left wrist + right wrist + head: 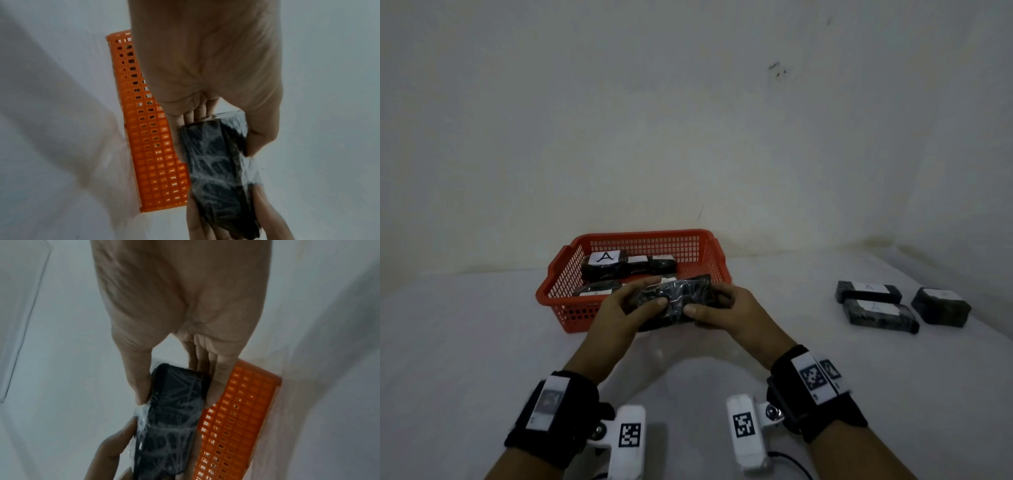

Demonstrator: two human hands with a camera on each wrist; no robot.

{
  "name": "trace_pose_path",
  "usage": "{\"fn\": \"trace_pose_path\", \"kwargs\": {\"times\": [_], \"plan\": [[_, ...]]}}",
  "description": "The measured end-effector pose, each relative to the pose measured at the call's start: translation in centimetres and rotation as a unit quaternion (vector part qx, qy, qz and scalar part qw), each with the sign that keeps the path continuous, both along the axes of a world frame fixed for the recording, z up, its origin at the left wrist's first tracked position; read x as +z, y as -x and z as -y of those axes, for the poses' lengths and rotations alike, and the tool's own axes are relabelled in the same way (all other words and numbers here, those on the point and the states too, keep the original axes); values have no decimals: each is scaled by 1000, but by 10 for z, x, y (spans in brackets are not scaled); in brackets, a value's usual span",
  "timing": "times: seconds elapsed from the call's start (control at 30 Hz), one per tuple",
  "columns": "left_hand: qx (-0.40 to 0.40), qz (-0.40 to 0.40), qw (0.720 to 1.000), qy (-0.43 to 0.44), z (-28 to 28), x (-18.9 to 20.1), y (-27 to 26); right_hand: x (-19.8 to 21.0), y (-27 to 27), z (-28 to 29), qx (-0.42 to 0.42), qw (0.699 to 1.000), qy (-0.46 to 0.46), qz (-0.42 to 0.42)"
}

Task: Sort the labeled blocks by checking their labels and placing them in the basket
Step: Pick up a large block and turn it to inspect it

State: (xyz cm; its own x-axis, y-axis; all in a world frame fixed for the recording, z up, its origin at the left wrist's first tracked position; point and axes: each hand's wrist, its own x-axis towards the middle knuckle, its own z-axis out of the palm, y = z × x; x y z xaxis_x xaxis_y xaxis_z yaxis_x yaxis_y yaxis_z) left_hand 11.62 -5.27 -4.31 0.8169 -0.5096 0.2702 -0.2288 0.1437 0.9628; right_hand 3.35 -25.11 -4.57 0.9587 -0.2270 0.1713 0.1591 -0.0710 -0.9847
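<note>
Both hands hold one black plastic-wrapped block [675,297] just in front of the orange basket [558,291], above the table. My left hand [630,301] grips its left end, thumb on the near face and fingers behind. My right hand [717,305] grips the right end the same way. The block's label is hidden from me. In the left wrist view the block [218,164] runs away from the palm beside the basket wall [152,146]. In the right wrist view the block [174,410] lies next to the basket [238,418]. Inside the basket lie several black blocks, one labeled A [606,257].
Three more black blocks with white labels [869,291] [876,313] [940,305] lie on the white table at the right. A white wall rises right behind the basket. A black cable [791,462] trails near the front edge.
</note>
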Motion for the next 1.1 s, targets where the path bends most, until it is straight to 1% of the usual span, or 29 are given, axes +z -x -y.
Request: {"fn": "trace_pose_path", "kwargs": {"times": [0.1,0.17,0.27,0.33,0.47,0.5,0.63,0.7,0.8,0.97,1.1], "plan": [[-38,-36,999,3,-6,-6,-5,-3,-2,-3,-19,1000,-11,7],[-54,-40,998,5,-6,-8,-4,-1,-1,-2,-29,999,-23,12],[-22,-6,1000,-8,-2,-9,1,-1,2,-1,-17,999,-36,6],[-20,6,1000,-21,3,-12,5,-4,5,-2,-14,999,-36,6],[-55,-35,998,1,9,-17,15,-6,11,-5,-50,998,-22,28],[-53,-39,998,7,11,-18,18,-7,13,-4,-50,998,-20,32],[-4,-26,999,21,15,-20,19,-8,13,-3,-34,999,-27,24],[-8,-40,999,33,16,-21,19,-9,13,-1,-13,999,-24,23],[-35,-52,997,43,15,-23,19,-10,17,0,-19,999,-5,36],[-14,-14,1000,24,12,-21,18,-10,15,0,-10,999,3,44],[-47,-6,999,17,9,-20,20,-8,18,-1,-47,996,19,70]]}}
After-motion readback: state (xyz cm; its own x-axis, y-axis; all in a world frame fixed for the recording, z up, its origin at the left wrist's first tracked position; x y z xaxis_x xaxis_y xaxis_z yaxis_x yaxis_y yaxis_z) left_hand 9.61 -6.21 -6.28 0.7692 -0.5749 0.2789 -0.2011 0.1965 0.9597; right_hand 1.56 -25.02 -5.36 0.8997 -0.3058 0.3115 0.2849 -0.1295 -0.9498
